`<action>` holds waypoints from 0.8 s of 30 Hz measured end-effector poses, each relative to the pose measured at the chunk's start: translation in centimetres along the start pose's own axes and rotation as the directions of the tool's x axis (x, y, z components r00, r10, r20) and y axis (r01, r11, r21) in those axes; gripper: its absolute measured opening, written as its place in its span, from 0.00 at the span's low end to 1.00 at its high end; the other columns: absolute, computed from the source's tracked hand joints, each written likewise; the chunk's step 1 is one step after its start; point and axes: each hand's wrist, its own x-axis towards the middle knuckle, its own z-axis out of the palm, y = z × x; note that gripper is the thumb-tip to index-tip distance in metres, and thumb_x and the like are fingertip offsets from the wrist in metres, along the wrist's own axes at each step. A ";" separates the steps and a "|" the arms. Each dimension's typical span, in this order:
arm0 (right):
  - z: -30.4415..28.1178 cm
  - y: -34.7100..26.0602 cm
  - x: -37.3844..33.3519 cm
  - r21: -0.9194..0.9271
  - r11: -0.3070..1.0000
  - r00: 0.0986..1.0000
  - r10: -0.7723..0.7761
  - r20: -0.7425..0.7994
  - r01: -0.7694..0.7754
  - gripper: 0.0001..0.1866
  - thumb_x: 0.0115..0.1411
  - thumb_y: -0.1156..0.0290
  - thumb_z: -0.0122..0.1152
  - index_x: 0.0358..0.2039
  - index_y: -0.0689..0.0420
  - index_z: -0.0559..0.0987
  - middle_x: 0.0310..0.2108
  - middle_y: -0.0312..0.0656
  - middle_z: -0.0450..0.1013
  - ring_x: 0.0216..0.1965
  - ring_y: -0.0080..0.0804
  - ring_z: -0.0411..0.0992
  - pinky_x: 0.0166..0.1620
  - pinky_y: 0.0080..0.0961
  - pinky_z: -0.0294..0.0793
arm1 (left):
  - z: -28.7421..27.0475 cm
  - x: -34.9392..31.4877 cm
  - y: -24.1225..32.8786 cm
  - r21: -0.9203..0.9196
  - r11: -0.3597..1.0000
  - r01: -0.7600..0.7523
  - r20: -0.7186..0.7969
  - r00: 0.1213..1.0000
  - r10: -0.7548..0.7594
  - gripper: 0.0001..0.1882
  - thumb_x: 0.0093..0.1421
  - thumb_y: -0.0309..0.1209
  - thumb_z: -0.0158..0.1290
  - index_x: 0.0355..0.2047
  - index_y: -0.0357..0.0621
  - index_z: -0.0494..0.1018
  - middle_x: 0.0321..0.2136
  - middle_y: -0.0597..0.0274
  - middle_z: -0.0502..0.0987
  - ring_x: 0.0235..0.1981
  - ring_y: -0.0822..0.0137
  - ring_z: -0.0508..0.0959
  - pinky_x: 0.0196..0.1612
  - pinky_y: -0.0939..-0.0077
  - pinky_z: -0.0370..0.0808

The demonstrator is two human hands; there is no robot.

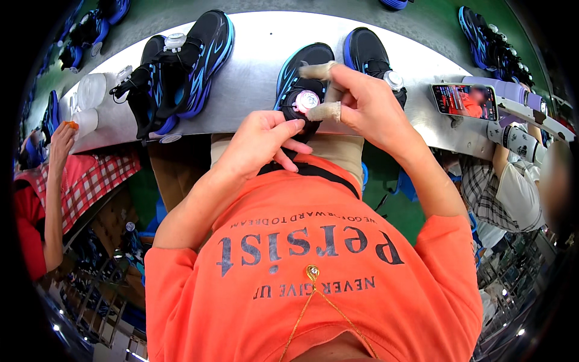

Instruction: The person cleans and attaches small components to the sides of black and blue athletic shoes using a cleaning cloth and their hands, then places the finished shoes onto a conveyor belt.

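Note:
A black sports shoe (304, 60) with blue trim lies toe-away on the metal table in front of me. On its tongue sits a round dial, pinkish and clear (306, 101). My left hand (259, 139) is at the shoe's near end, its fingers stretched out and apart, the thumb against the dark opening. Beige covers wrap the thumb and forefinger of my right hand (368, 105). That thumb is beside the dial, while the forefinger, slightly blurred, is raised over the shoe's upper. The gap between them shows nothing held.
Another black shoe with a white dial (369, 54) stands just right. A pair of similar shoes (202, 66) leans together at left, near clear plastic cups (90, 93). A phone on a stand (464, 101) is at right. People sit on both sides; more shoes lie beyond the table.

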 end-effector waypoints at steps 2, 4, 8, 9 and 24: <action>1.3 1.7 0.5 -0.023 0.993 0.992 -0.120 -0.049 0.119 0.17 0.48 0.71 0.65 0.41 0.57 0.77 0.22 0.38 0.68 0.21 0.26 0.64 0.26 0.22 0.67 | -0.1 0.1 0.0 0.019 1.000 0.000 0.002 1.000 0.000 0.17 0.63 0.33 0.48 0.39 0.25 0.71 0.38 0.49 0.76 0.36 0.60 0.81 0.20 0.78 0.78; 2.7 2.3 0.1 -0.049 0.988 0.980 -0.149 -0.131 0.144 0.15 0.48 0.70 0.65 0.39 0.57 0.77 0.23 0.40 0.68 0.22 0.26 0.65 0.27 0.22 0.68 | -0.1 0.1 0.1 0.042 0.999 0.006 0.004 1.000 -0.006 0.17 0.63 0.32 0.47 0.39 0.25 0.71 0.39 0.48 0.76 0.37 0.60 0.81 0.21 0.79 0.78; 3.5 2.0 -0.4 -0.132 0.981 0.959 -0.169 -0.227 0.142 0.12 0.49 0.71 0.64 0.36 0.57 0.75 0.24 0.40 0.67 0.23 0.33 0.66 0.28 0.26 0.68 | 0.3 -0.2 0.3 0.096 0.995 0.021 -0.037 0.999 -0.017 0.16 0.63 0.32 0.46 0.41 0.27 0.71 0.40 0.50 0.76 0.35 0.61 0.81 0.25 0.79 0.78; 2.7 2.0 -0.2 -0.174 0.973 0.975 -0.175 -0.140 0.150 0.13 0.49 0.71 0.63 0.38 0.55 0.77 0.25 0.40 0.68 0.26 0.31 0.69 0.31 0.24 0.70 | 0.5 -0.5 0.2 0.060 0.998 -0.016 -0.035 0.999 0.018 0.15 0.64 0.32 0.46 0.41 0.28 0.71 0.41 0.52 0.76 0.35 0.62 0.80 0.27 0.79 0.78; -4.1 4.0 0.7 0.016 0.960 0.920 0.274 -0.281 -0.281 0.19 0.62 0.59 0.54 0.48 0.57 0.75 0.29 0.46 0.76 0.29 0.29 0.75 0.34 0.25 0.73 | 2.1 2.9 -1.7 0.952 -0.083 -0.295 0.232 0.519 0.823 0.15 0.50 0.33 0.58 0.40 0.53 0.73 0.26 0.55 0.69 0.32 0.55 0.69 0.36 0.63 0.62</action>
